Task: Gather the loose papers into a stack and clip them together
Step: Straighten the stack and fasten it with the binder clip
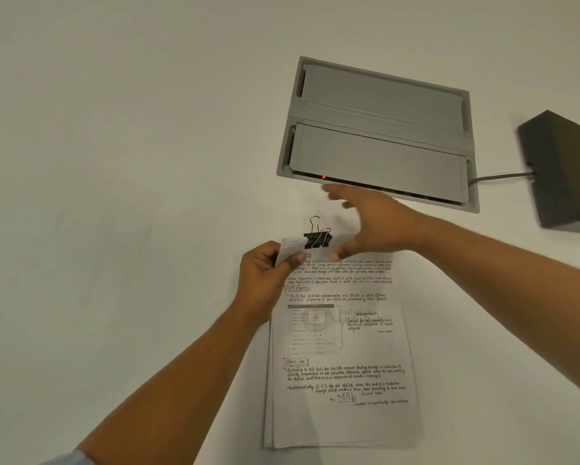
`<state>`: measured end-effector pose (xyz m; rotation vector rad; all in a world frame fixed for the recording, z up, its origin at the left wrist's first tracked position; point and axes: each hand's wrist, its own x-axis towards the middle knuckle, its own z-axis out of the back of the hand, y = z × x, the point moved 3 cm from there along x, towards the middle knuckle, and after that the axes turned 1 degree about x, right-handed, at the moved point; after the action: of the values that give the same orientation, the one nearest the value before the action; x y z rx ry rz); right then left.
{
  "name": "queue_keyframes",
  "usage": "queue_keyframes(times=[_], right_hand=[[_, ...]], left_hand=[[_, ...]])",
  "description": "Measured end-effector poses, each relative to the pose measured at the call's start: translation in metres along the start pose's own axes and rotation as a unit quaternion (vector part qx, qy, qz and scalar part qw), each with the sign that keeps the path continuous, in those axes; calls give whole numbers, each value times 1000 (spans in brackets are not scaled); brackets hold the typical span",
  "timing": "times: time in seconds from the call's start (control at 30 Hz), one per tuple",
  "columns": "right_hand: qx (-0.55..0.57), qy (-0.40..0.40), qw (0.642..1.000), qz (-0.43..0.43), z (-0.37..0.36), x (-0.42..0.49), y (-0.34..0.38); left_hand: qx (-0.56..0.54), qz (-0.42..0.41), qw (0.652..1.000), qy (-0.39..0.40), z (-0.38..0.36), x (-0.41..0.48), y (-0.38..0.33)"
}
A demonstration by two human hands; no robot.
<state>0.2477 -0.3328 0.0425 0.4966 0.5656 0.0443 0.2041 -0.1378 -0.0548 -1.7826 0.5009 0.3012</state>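
Pinching a lifted corner of the handwritten papers (342, 364) in left hand (265, 276), clip (318, 240) clamped there (loops up), right hand (372, 223) spread, empty.

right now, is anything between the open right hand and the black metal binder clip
Nothing visible: the right hand is open beside the black wire-handled binder clip on the top edge of the white paper stack.

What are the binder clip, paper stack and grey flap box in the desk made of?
The binder clip has a black body that looks like painted sheet steel; its loop handles are bare shiny wire. The paper stack is matte white office paper, inked, layered edges showing. The grey box has matte, even lids: coated metal or plastic, cannot tell.
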Motion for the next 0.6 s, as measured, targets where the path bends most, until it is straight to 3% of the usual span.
queue_keyframes(times=[0.07,0.13,0.27,0.43,0.6], right_hand=[[121,-104,985,-62,-3,-18,-31],[251,-209,935,-140,-14,-44,-65],[499,-196,819,-204,-68,-84,-97],[536,-148,812,-176,-109,-122,-76],[532,-190,798,-208,-128,-133,-77]], left_hand=[[-10,8,1000,11,0,-1,-1],[-17,14,999,24,0,-3,-6],[-39,40,997,46,1,-4,-14],[-85,79,993,16,0,-5,-19],[-50,99,993,-39,-9,-4,-24]])
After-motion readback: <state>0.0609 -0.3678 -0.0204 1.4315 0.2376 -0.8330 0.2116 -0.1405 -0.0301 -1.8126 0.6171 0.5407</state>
